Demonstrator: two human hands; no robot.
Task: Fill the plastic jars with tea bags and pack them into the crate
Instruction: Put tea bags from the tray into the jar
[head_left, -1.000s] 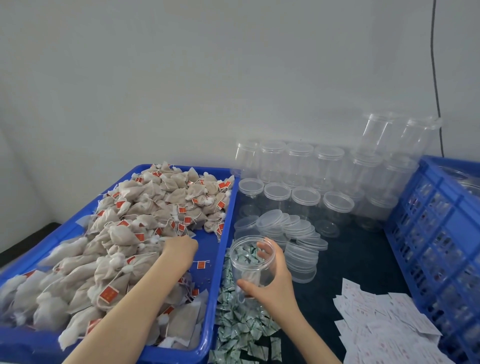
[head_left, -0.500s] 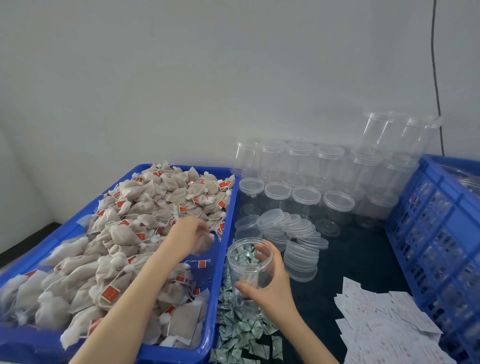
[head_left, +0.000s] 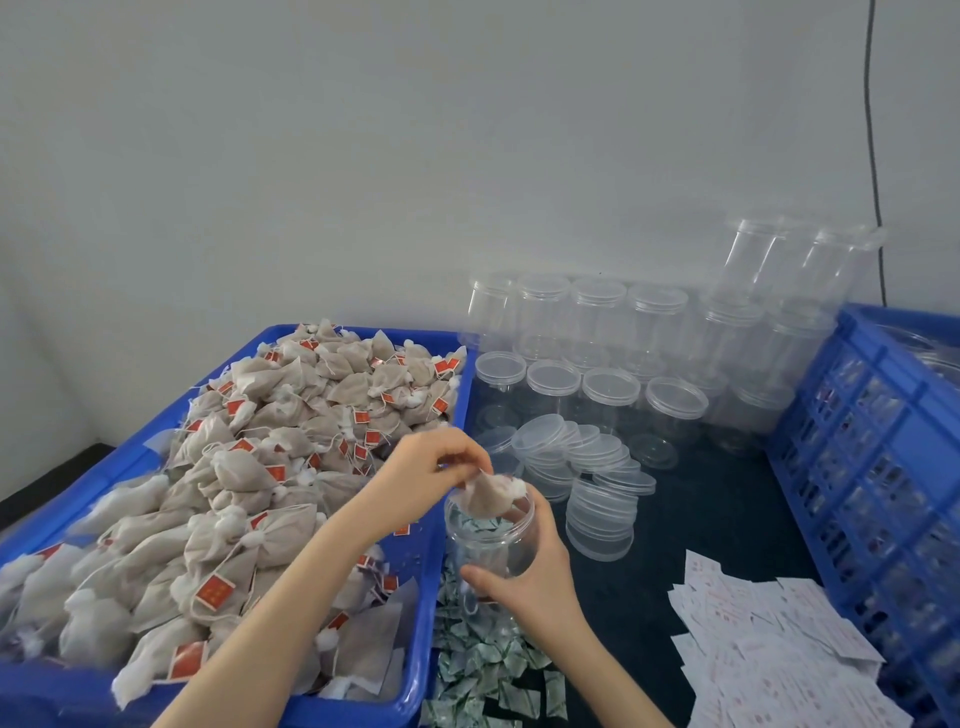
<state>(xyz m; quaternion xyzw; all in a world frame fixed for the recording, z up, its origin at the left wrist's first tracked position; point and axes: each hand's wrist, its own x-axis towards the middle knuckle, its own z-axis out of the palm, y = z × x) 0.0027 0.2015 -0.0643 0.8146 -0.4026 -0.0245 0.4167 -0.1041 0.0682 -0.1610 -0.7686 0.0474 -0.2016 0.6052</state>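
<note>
My right hand (head_left: 535, 577) grips a clear plastic jar (head_left: 488, 545) with no lid, held upright just right of the blue tray (head_left: 431, 613). My left hand (head_left: 426, 475) pinches a beige tea bag (head_left: 491, 493) by its top, and the bag hangs in the jar's mouth. The tray holds a heap of tea bags with red tags (head_left: 249, 467). A blue slatted crate (head_left: 872, 452) stands at the right edge, with jars dimly visible inside.
Several empty lidded jars (head_left: 613, 364) are stacked against the wall behind a pile of loose lids (head_left: 587, 478). Green-printed sachets (head_left: 483, 670) lie below the jar. White paper packets (head_left: 769, 649) are spread at the lower right on the dark tabletop.
My left hand lifted a tea bag out of the tray and carried it right to the jar's mouth. My right hand kept hold of the jar.
</note>
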